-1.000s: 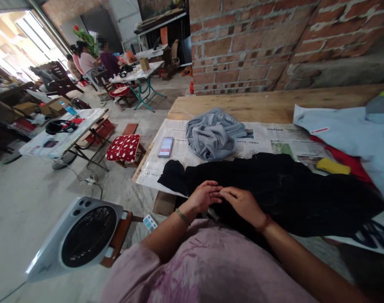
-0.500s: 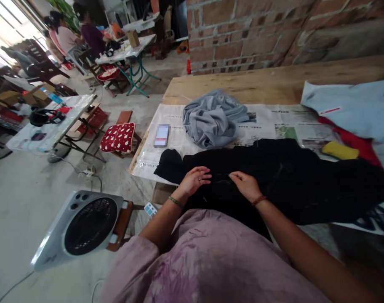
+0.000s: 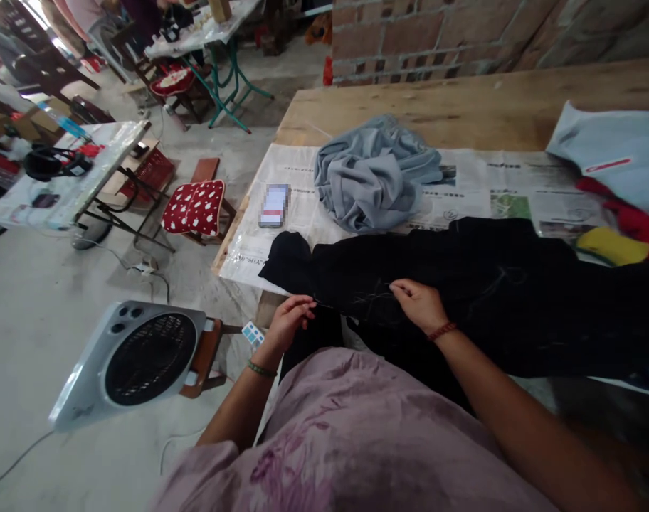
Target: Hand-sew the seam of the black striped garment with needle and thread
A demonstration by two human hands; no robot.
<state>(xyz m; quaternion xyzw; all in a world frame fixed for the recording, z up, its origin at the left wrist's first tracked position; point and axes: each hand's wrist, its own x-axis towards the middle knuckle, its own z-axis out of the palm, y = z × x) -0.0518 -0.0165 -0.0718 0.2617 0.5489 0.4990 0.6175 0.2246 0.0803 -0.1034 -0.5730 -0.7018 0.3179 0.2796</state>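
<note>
A long black garment lies spread along the front of the table. Over its middle, my right hand is closed in a pinch, a thin pale thread showing at its fingertips. My left hand is off the garment's near left edge, thumb and fingers pressed together. Whatever it pinches is too small to make out. More loose pale threads lie on the black cloth to the right.
A crumpled grey cloth and a phone rest on newspaper behind the garment. Light blue cloth and a yellow piece are at the right. A box fan and a red-cushioned stool stand left.
My left hand has moved left and toward me, away from my right hand, and its fingers have closed. My right hand stays pinched over the black garment. The view has tilted down.
</note>
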